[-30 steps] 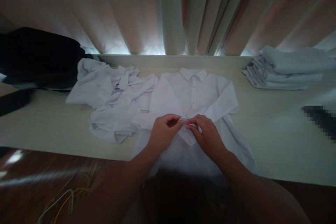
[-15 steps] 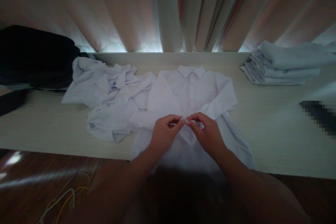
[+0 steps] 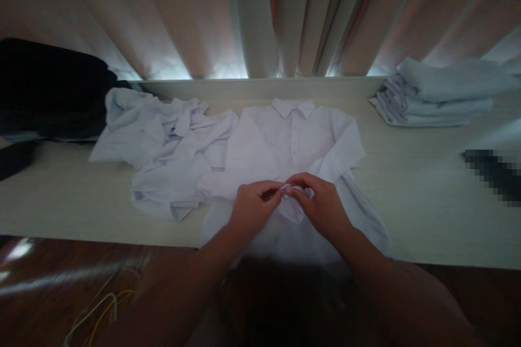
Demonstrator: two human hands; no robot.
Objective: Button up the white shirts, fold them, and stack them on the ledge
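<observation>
A white long-sleeved shirt (image 3: 313, 138) lies front up on the pale table, its collar toward the curtain and its sleeves bent in across the body. Over the middle of it my two hands meet. My left hand (image 3: 256, 203) pinches white cloth between thumb and fingers, from the left. From the right, my right hand (image 3: 319, 200) pinches the same bit, which looks like the cuff (image 3: 293, 210) of a sleeve. The fingertips almost touch, and whatever small part sits between them is hidden. The shirt's lower end falls into shadow near my body.
Crumpled white shirts (image 3: 163, 146) lie to the left, beside a black bag (image 3: 52, 87). Folded white garments (image 3: 443, 92) are stacked at the back right. A dark, pixelated object (image 3: 494, 173) lies at right. A curtain (image 3: 195, 16) hangs behind the table (image 3: 427, 200); cables (image 3: 106, 309) lie on the floor.
My fingers have shifted slightly on the cuff and draw a little closer together. The whole view has moved slightly; the shirt and the piles stay in place.
</observation>
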